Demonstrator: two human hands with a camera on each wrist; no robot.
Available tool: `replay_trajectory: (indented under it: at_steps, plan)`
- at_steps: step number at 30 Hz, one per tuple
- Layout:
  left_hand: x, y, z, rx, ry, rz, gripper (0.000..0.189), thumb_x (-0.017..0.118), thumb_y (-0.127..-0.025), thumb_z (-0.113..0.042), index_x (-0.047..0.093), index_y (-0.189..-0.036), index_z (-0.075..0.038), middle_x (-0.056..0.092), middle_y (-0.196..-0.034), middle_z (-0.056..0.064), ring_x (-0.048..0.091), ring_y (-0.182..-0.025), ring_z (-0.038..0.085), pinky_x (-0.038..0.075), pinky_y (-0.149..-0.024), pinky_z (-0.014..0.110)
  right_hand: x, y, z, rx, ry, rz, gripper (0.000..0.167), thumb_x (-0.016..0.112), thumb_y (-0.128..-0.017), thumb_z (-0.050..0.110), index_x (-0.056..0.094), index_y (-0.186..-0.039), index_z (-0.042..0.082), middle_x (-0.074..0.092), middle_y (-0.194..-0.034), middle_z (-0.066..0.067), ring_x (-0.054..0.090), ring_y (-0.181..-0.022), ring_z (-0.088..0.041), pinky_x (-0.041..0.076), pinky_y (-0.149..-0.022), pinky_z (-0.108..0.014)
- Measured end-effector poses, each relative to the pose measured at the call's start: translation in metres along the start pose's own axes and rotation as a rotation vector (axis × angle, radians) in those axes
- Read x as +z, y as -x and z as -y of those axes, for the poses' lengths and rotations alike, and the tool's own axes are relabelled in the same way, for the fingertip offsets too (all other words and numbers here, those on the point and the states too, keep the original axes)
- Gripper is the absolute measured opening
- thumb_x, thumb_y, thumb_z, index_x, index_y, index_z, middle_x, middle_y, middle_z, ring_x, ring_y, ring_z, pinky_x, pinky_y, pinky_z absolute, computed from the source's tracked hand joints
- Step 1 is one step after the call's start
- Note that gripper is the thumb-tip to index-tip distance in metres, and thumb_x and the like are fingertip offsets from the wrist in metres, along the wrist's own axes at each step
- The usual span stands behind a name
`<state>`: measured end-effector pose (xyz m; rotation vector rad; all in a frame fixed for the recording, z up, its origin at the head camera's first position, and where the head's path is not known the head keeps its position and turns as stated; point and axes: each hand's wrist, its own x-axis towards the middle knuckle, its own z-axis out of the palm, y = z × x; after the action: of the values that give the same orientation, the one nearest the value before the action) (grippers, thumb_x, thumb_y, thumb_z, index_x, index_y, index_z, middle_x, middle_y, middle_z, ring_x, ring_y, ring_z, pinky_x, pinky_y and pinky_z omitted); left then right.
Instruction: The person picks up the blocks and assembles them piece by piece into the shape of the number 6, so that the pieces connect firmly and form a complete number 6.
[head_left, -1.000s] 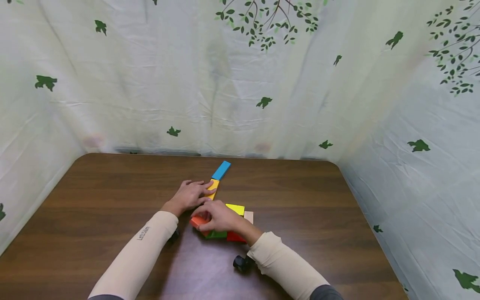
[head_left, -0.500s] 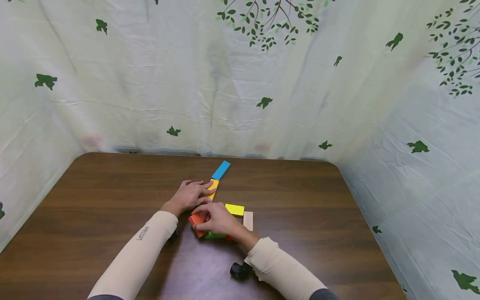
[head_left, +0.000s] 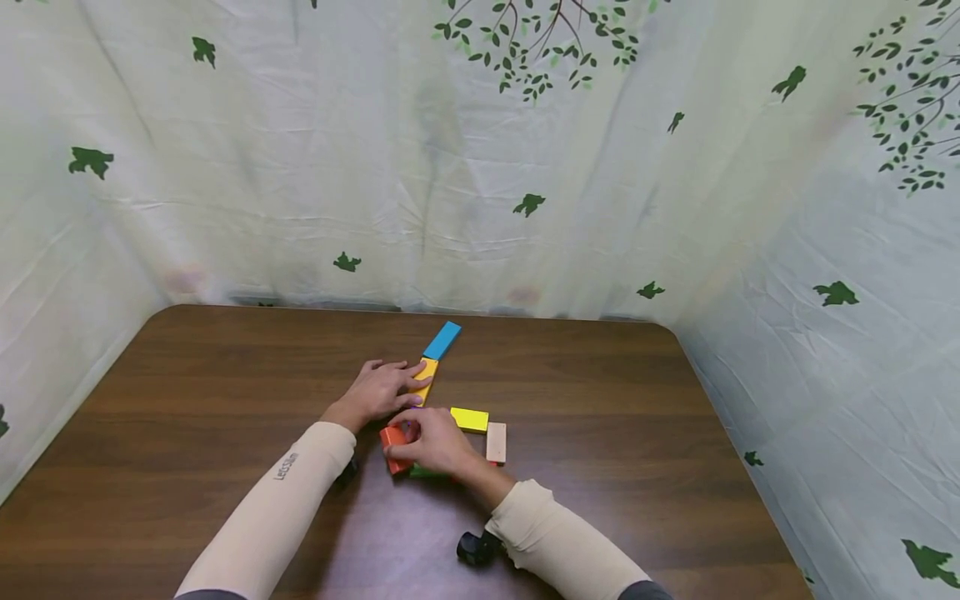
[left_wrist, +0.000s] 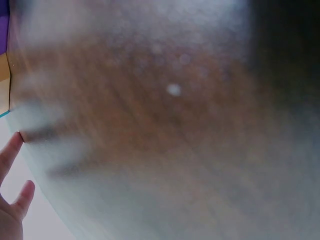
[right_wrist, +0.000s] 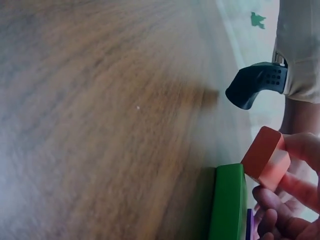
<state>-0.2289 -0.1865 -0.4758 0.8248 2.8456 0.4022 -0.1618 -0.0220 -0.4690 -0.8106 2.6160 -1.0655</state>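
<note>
My left hand [head_left: 381, 389] lies over the yellow-orange block [head_left: 427, 373] in the head view, its fingers spread and touching the block. A blue block [head_left: 442, 341] extends the line beyond it. Close by, my right hand [head_left: 438, 442] pinches an orange-red block [head_left: 393, 450] between thumb and fingers. In the right wrist view that orange-red block [right_wrist: 261, 152] is beside the end of a green block [right_wrist: 230, 202]. A sliver of a purple block [head_left: 415, 408] shows between the hands; the left wrist view shows more of the purple block [left_wrist: 4, 30]. My right hand covers part of the arrangement.
A bright yellow block [head_left: 469, 420] and a pale pink block [head_left: 496, 442] lie right of my right hand; a red block beneath the wrist is mostly hidden. All rest on a brown wooden table [head_left: 637, 467]. A patterned curtain [head_left: 480, 167] stands behind.
My right hand has shifted slightly left and nearer to me with the orange-red block, which has turned a little. A purple edge now shows. My left hand stays in place.
</note>
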Motion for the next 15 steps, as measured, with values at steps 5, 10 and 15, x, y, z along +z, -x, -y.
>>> replay_trajectory:
  at_steps: [5,10,15]
  plan:
    - [0.0001,0.0006,0.0004,0.003,0.0,-0.008,0.044,0.063,-0.092,-0.033,0.06,-0.133,-0.017,0.043,-0.148,0.009,0.041,-0.133,0.04,0.023,-0.102,0.066,0.0025,-0.0013,0.0024,0.04,0.049,-0.007,0.032,0.076,-0.081,0.033,0.072,-0.106,0.014,0.054,-0.064,0.013,0.047,-0.057,-0.001,0.038,-0.054,-0.017]
    - [0.001,0.0009,0.0005,0.004,0.006,-0.011,0.045,0.063,-0.092,-0.033,0.06,-0.133,-0.017,0.043,-0.148,0.009,0.041,-0.133,0.039,0.022,-0.102,0.066,0.006,-0.0023,0.0048,0.047,0.161,-0.056,0.031,0.076,-0.078,0.036,0.074,-0.102,0.016,0.052,-0.059,0.015,0.046,-0.054,0.0,0.035,-0.054,-0.017]
    - [0.0007,0.001,0.0002,0.003,0.007,-0.01,0.045,0.063,-0.092,-0.033,0.059,-0.134,-0.017,0.043,-0.148,0.009,0.041,-0.133,0.04,0.023,-0.102,0.065,0.0092,-0.0024,0.0084,0.064,0.278,-0.079,0.03,0.075,-0.078,0.04,0.075,-0.098,0.017,0.051,-0.059,0.016,0.045,-0.057,-0.002,0.036,-0.061,-0.02]
